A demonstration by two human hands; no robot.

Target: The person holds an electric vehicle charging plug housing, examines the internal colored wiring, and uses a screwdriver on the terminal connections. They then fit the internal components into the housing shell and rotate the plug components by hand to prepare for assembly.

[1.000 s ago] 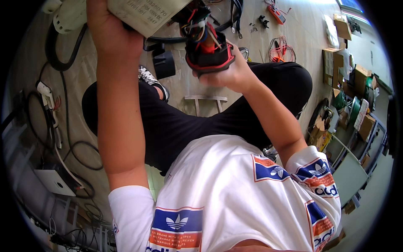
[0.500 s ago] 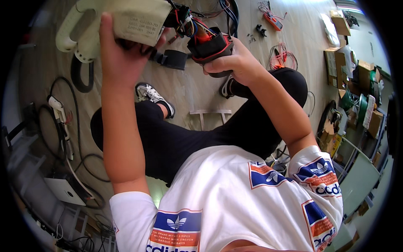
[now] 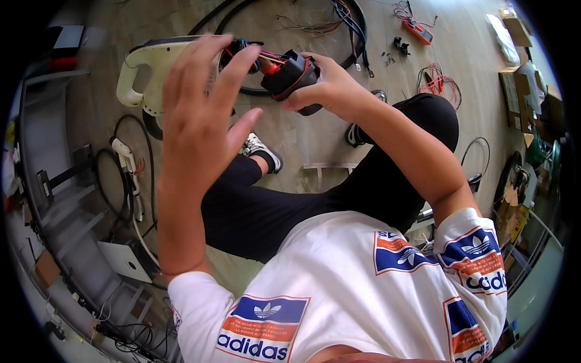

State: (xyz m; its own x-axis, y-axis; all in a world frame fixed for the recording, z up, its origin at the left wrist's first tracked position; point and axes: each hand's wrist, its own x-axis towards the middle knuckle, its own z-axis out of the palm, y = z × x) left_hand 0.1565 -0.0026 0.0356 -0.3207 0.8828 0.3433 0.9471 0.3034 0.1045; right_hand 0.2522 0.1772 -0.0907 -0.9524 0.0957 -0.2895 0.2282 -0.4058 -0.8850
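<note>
My right hand [image 3: 333, 88] grips a black charging connector [image 3: 296, 74] with a red seal around it, fingers wrapped about its far side. Colored wires [image 3: 272, 58] run from its back end toward an off-white gun-shaped housing [image 3: 154, 59] with a looped handle, at the upper left. My left hand [image 3: 203, 121] is raised in front of this housing, back of the hand up, fingers apart and thumb stretched out. It covers the housing's wire end, so whether the fingertips touch the wires or shell cannot be made out. What supports the housing is hidden too.
Thick black cable [image 3: 358, 30] with bare wire ends curves across the floor ahead. A red multimeter [image 3: 419, 31] and its leads [image 3: 437, 81] lie right of it. On the left are another white charging gun [image 3: 124, 154] and a silver laptop [image 3: 124, 260]. Cardboard boxes [image 3: 514, 97] line the right.
My left hand has let go of the off-white housing and spread its fingers. The housing has turned, showing its side instead of its printed end. My right hand still holds the connector.
</note>
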